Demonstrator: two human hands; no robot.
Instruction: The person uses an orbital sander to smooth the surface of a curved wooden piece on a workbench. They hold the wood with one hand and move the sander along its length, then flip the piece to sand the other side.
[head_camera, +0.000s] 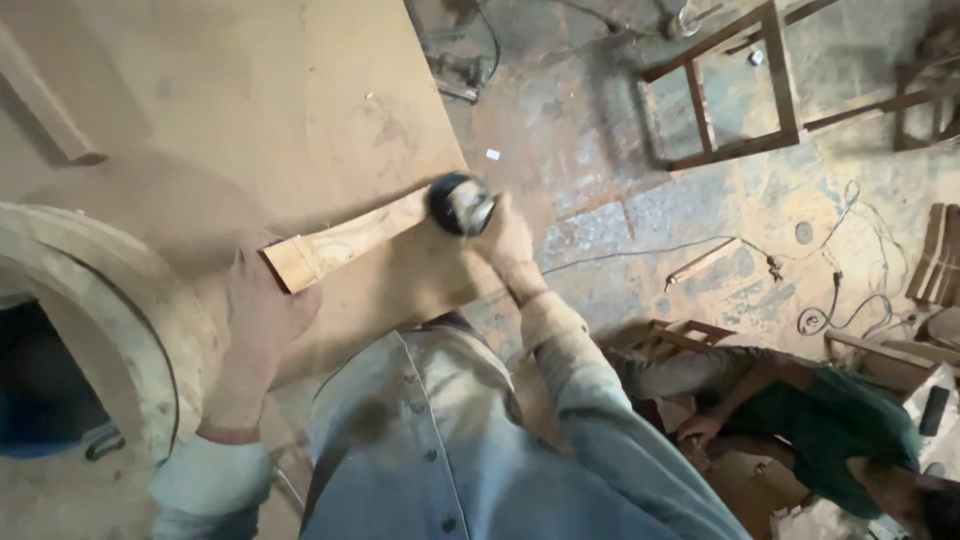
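Left hand clamped on pale wooden strip, right hand closed around round black power tool on workbench.

Left hand presses palm-down with fingers forward; right hand is clenched, arm extended.

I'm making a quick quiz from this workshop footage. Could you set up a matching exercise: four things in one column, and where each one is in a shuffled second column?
Things:
1. left hand
2. right hand
3. wooden chair frame
4. person in green shirt

Places:
A. on the floor, upper right
B. gripping the round dark tool
C. low on the floor, lower right
D. holding the near end of the wood strip

Pairs: 1-D, 2-B, 3-A, 4-C
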